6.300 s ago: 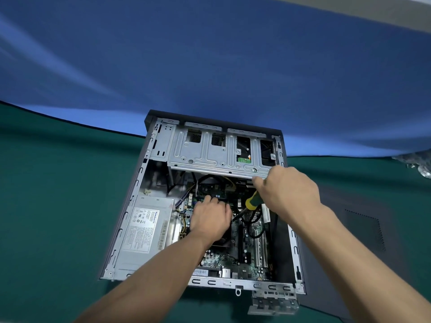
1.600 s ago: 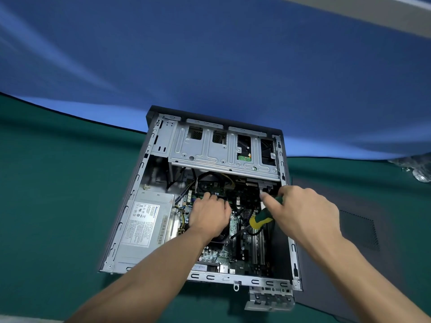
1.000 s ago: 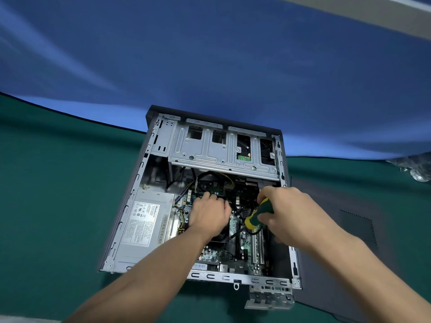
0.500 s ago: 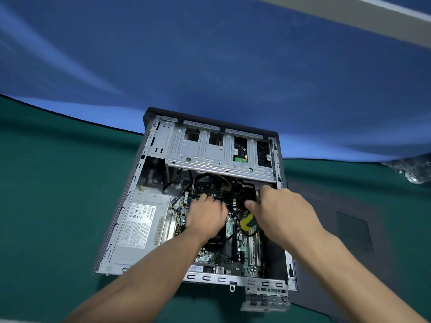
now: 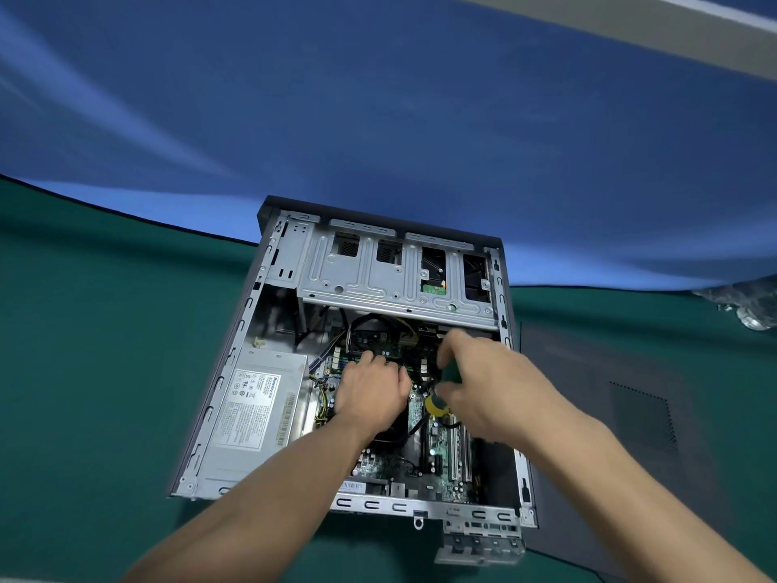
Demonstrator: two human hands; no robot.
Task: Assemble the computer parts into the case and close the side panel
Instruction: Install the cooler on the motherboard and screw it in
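An open desktop case [image 5: 218,397] lies on its side on the green table, its motherboard [image 5: 441,452] exposed. My left hand [image 5: 370,393] is down in the middle of the case, its knuckles up and its fingers curled over a dark part on the board; what it grips is hidden. My right hand [image 5: 487,389] grips a green and yellow screwdriver [image 5: 439,403], its tip pointing down beside my left hand. The dark side panel [image 5: 639,418] lies flat on the table to the right of the case.
A silver power supply [image 5: 256,410] fills the case's left side and a metal drive cage [image 5: 391,271] spans its far end. A blue backdrop rises behind the table. A crinkled clear bag [image 5: 752,305] sits at the far right edge.
My right hand has shifted left and nearer the board with the screwdriver, turning it more upright. My left hand has stayed on the same spot. The view has drifted slightly.
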